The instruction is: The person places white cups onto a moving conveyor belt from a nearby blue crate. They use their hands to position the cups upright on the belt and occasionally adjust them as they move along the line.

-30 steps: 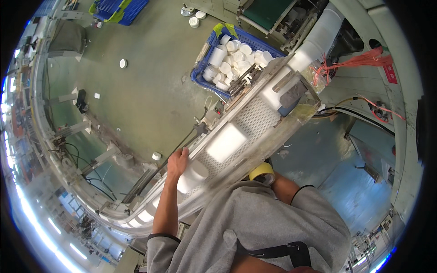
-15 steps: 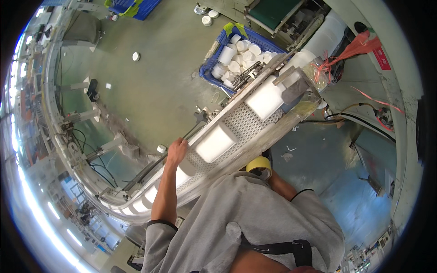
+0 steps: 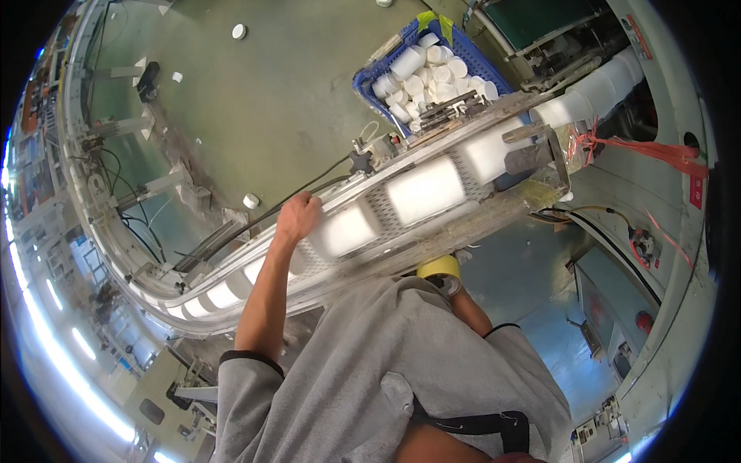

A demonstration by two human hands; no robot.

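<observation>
My left hand [image 3: 298, 217] is closed over the far guide rail of a curved conveyor [image 3: 382, 208], its knuckles up. White cylindrical containers lie in a row along the perforated belt; one white container [image 3: 347, 230] is just right of that hand, and a second container [image 3: 426, 190] lies further along. By my waist, on the near side of the conveyor, is a roll of yellow tape [image 3: 438, 267] at the end of my right forearm [image 3: 469, 310]. The roll and my grey shirt hide my right hand, so whether it grips the roll or wears it cannot be made out.
A blue basket [image 3: 363, 80] full of white containers and lids stands beyond the conveyor. A black star knob [image 3: 360, 162] juts from the far rail. Red plastic strips [image 3: 644, 153] hang from the machine at right. White lids [image 3: 239, 32] are scattered on the green floor.
The view has shifted, so the conveyor appears turned and higher. Containers on the belt have moved along relative to the rail. My left hand stays on the far rail; the tape roll stays by my waist.
</observation>
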